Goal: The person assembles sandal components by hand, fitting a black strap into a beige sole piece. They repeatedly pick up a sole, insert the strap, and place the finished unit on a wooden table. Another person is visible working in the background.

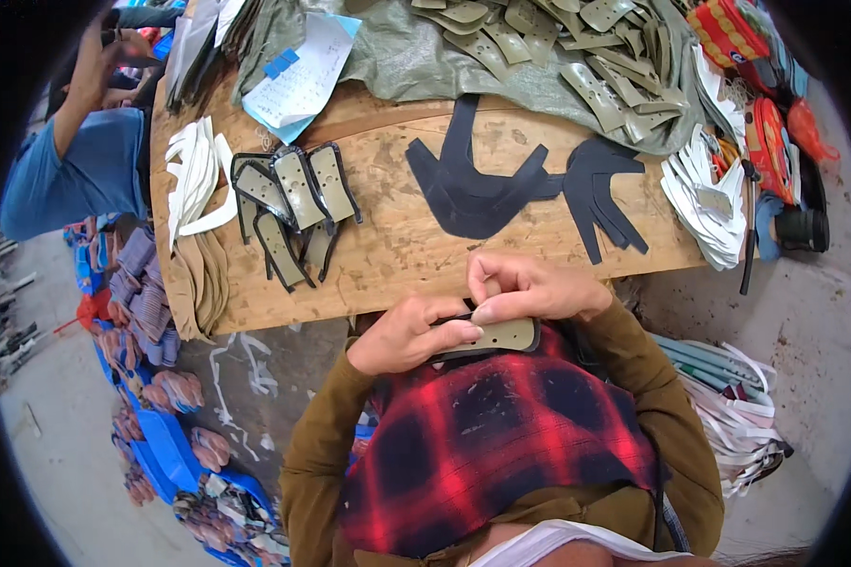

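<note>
Against my lap, just below the table edge, lies a beige curved plate (511, 336) with small holes and black edging. My left hand (408, 335) grips its left end, thumb across the top. My right hand (537, 291) is closed, thumb and forefinger pinching at the plate's far edge beside the left fingertips. A bit of dark edging shows there, but the fingers hide most of what they pinch. On the table ahead lie several similar black-edged plates (298, 194) in a loose heap, and black fabric cutouts (482, 194) with more black cutouts (603, 194) to their right.
White strips (195, 175) and tan strips (200, 279) lie at the wooden table's (378, 255) left end. White pieces (707, 213) stack at the right. Bare beige plates (596, 90) pile on a green sheet (388, 61) behind, beside papers (303, 71). A person (85, 165) is at far left.
</note>
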{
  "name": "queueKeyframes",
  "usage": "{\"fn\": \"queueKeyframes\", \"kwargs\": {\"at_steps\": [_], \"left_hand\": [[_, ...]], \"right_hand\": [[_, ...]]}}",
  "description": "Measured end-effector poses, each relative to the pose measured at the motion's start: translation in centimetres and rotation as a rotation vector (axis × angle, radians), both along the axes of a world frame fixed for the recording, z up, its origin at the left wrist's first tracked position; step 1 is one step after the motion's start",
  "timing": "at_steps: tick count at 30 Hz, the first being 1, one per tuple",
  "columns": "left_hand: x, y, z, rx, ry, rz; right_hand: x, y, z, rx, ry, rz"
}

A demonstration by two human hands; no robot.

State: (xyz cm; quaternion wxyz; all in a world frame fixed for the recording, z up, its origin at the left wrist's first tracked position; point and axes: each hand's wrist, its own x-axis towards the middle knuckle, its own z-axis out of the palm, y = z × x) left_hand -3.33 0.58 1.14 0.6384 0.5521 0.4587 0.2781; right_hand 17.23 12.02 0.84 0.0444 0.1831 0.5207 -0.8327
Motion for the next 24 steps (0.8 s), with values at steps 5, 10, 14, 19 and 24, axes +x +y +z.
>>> {"fn": "queueKeyframes", "kwargs": {"at_steps": [5, 10, 14, 19, 24], "left_hand": [[0.7, -1.1, -0.3, 0.026, -0.047, 0.22], [0.7, -1.3, -0.1, 0.052, 0.051, 0.253], [0.9, -1.3, 0.7, -0.159, -0.112, 0.397], [1.4, -1.1, 0.6, -0.166, -0.149, 0.431], [2.6, -0.9, 0.2, -0.142, -0.179, 0.583]], "right_hand": [[-1.1, -0.1, 0.8, -0.246, 0.042, -0.167], [-1.6, 0.3, -1.0, -0.021, 0.097, -0.167], [-1.8, 0.1, 0.9, -0.34, 0.151, -0.31], [-1.8, 1.3, 0.5, -0.219, 0.098, -0.251], [-2.6, 1.3, -0.9, -0.052, 0.179, -0.4]]}}
